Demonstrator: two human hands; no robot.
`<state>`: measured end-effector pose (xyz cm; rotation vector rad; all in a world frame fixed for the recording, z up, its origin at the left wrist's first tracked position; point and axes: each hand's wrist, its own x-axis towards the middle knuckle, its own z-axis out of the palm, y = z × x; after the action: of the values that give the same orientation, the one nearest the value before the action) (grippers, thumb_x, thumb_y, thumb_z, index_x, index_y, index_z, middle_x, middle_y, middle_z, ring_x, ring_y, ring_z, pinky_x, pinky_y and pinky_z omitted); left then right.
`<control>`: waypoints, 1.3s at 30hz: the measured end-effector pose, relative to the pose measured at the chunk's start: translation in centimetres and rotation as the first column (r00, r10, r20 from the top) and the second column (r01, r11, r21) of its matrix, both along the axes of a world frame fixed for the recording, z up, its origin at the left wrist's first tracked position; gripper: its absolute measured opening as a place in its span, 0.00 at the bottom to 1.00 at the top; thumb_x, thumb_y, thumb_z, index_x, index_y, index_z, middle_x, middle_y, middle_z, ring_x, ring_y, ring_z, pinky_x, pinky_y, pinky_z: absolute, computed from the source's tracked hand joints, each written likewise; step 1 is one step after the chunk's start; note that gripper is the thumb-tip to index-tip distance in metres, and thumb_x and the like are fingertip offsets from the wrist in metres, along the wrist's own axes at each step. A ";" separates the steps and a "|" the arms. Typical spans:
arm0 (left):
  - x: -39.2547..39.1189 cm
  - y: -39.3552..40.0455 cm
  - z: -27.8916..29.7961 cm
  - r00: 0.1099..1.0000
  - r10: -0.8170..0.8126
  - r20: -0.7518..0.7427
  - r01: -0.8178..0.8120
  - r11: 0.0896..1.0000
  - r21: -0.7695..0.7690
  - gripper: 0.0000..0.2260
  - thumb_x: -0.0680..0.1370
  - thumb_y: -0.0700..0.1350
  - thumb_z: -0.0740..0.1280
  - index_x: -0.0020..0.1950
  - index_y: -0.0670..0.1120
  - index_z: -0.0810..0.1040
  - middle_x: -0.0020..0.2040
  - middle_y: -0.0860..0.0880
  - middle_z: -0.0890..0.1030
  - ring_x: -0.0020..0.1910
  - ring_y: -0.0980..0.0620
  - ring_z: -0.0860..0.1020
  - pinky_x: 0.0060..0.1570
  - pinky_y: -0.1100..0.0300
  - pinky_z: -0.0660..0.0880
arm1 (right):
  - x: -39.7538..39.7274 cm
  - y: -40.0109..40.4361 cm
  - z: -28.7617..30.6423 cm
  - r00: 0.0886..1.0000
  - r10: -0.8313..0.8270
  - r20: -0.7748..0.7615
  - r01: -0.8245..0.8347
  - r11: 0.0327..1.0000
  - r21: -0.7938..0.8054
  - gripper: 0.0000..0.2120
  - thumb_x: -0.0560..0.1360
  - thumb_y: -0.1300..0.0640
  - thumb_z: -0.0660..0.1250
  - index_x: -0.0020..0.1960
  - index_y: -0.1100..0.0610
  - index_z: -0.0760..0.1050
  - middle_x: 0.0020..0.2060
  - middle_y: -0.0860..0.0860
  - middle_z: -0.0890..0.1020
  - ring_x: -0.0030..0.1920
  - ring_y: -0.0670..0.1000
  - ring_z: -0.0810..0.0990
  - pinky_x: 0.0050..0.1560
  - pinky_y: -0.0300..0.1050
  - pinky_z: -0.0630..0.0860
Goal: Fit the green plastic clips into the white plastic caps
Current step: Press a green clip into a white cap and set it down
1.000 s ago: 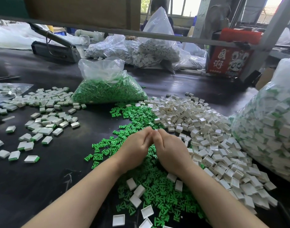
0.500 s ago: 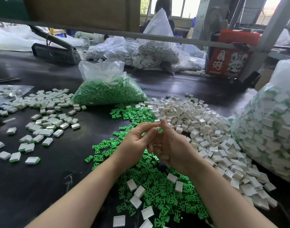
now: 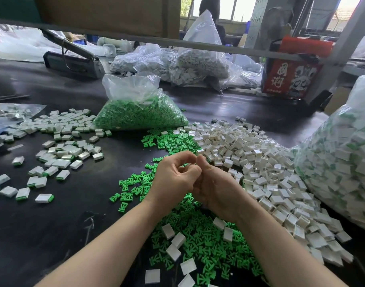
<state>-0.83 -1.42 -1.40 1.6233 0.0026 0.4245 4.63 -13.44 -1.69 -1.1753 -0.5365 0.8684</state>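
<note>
Both hands lifted off the green clips point(image 3: 198, 235), fingers curled together, contents hidden; fitted caps point(image 3: 59, 150) piled left; big white caps point(image 3: 260, 162) heap left.

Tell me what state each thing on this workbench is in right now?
left hand: raised, fingers curled, contents unclear
right hand: raised against the left, fingers curled, contents hidden
green clips: loose, heaped under the hands
white caps: loose, empty, piled at right
assembled caps: scattered at left
bag of green clips: open, lying down
bag of assembled caps: full
</note>
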 end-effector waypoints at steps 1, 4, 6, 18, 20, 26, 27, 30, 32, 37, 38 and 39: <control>0.0 -0.1 0.1 1.000 0.003 -0.007 -0.003 1.000 0.001 0.12 0.71 0.43 0.63 0.46 0.36 0.78 0.43 0.27 0.77 0.27 0.51 0.66 0.29 0.54 0.67 | 0.0 0.0 0.0 1.000 0.006 -0.001 -0.006 1.000 0.008 0.26 0.73 0.36 0.62 0.56 0.59 0.76 0.40 0.56 0.74 0.29 0.43 0.72 0.27 0.34 0.64; -0.1 -0.2 0.3 1.000 0.008 -0.028 -0.007 1.000 0.028 0.12 0.70 0.43 0.62 0.46 0.37 0.79 0.48 0.28 0.78 0.25 0.51 0.68 0.27 0.57 0.68 | 0.0 -0.1 0.0 1.000 0.006 -0.007 -0.006 1.000 0.009 0.25 0.77 0.40 0.60 0.59 0.62 0.73 0.40 0.56 0.74 0.31 0.44 0.73 0.29 0.34 0.66; 0.0 -0.2 0.3 0.999 0.004 -0.034 -0.003 0.999 0.034 0.14 0.70 0.44 0.60 0.47 0.36 0.80 0.44 0.28 0.79 0.25 0.51 0.68 0.27 0.58 0.68 | 0.1 -0.1 0.0 1.000 -0.006 0.000 0.006 1.000 -0.002 0.24 0.77 0.42 0.60 0.58 0.62 0.73 0.39 0.56 0.74 0.33 0.45 0.74 0.30 0.35 0.66; 0.2 -0.6 0.0 0.997 -0.019 -0.075 0.014 0.998 -0.068 0.16 0.70 0.43 0.59 0.48 0.41 0.85 0.39 0.36 0.83 0.24 0.52 0.74 0.25 0.63 0.72 | -0.1 0.0 -0.3 0.997 -0.081 0.019 0.081 0.997 0.017 0.15 0.69 0.40 0.69 0.44 0.51 0.84 0.37 0.53 0.75 0.35 0.47 0.73 0.40 0.42 0.65; 0.2 -0.5 -0.1 0.997 -0.034 -0.070 0.027 0.995 -0.097 0.16 0.70 0.43 0.59 0.49 0.41 0.85 0.42 0.38 0.85 0.30 0.53 0.79 0.29 0.64 0.74 | -0.2 0.2 -0.4 0.995 -0.101 0.014 0.101 0.995 0.022 0.16 0.69 0.41 0.69 0.45 0.52 0.84 0.39 0.54 0.74 0.37 0.47 0.71 0.41 0.42 0.65; 0.3 -0.5 -0.2 0.997 -0.055 -0.063 0.045 0.988 -0.146 0.16 0.71 0.42 0.59 0.49 0.39 0.84 0.40 0.37 0.84 0.31 0.51 0.81 0.29 0.64 0.75 | -0.3 0.3 -0.5 0.991 -0.128 0.037 0.127 0.992 0.021 0.15 0.69 0.40 0.68 0.44 0.51 0.84 0.32 0.49 0.72 0.32 0.45 0.68 0.37 0.43 0.61; 0.3 -0.5 -0.2 0.996 -0.059 -0.064 0.049 0.987 -0.155 0.16 0.71 0.42 0.59 0.49 0.39 0.84 0.41 0.34 0.83 0.31 0.49 0.80 0.28 0.63 0.75 | -0.3 0.3 -0.5 0.990 -0.135 0.042 0.134 0.991 0.022 0.16 0.69 0.40 0.69 0.44 0.51 0.84 0.32 0.49 0.72 0.32 0.45 0.68 0.36 0.43 0.60; 0.3 -0.5 -0.2 0.995 -0.077 -0.063 0.065 0.984 -0.167 0.16 0.72 0.42 0.59 0.49 0.39 0.84 0.40 0.31 0.82 0.28 0.47 0.79 0.27 0.62 0.75 | -0.3 0.3 -0.6 0.988 -0.146 0.055 0.145 0.989 0.021 0.16 0.68 0.39 0.69 0.43 0.51 0.84 0.31 0.48 0.72 0.31 0.45 0.68 0.35 0.42 0.60; 0.4 -0.5 -0.2 0.994 -0.090 -0.060 0.078 0.982 -0.172 0.16 0.72 0.42 0.59 0.49 0.38 0.83 0.40 0.29 0.81 0.26 0.48 0.78 0.26 0.62 0.74 | -0.2 0.4 -0.7 0.986 -0.150 0.068 0.150 0.989 0.011 0.15 0.69 0.39 0.68 0.42 0.50 0.84 0.30 0.47 0.72 0.30 0.44 0.68 0.34 0.41 0.61; 0.4 -0.5 -0.3 0.995 -0.086 -0.053 0.077 0.985 -0.157 0.16 0.71 0.42 0.59 0.48 0.38 0.84 0.40 0.40 0.85 0.34 0.53 0.82 0.31 0.64 0.76 | -0.2 0.7 -1.1 0.982 -0.181 0.059 0.180 0.983 0.031 0.15 0.71 0.41 0.67 0.44 0.51 0.84 0.32 0.49 0.73 0.32 0.45 0.69 0.35 0.41 0.64; 0.4 -0.4 -0.3 0.995 -0.088 -0.055 0.078 0.985 -0.156 0.16 0.71 0.42 0.59 0.48 0.38 0.84 0.40 0.42 0.85 0.34 0.53 0.82 0.31 0.64 0.76 | -0.3 0.8 -1.2 0.980 -0.185 0.068 0.183 0.982 0.033 0.15 0.73 0.41 0.66 0.43 0.51 0.84 0.32 0.49 0.74 0.32 0.45 0.70 0.34 0.40 0.65; 0.4 -0.3 -0.3 0.994 -0.087 -0.058 0.077 0.985 -0.154 0.16 0.71 0.42 0.59 0.47 0.38 0.84 0.39 0.42 0.85 0.33 0.52 0.81 0.30 0.62 0.76 | -0.4 0.9 -1.1 0.979 -0.190 0.077 0.189 0.982 0.024 0.16 0.74 0.40 0.65 0.43 0.51 0.84 0.32 0.50 0.72 0.32 0.46 0.68 0.33 0.41 0.63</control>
<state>-0.39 -1.76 -1.67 1.4811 0.0163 0.3007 4.27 -12.52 -2.84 -1.2280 -0.4865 0.6552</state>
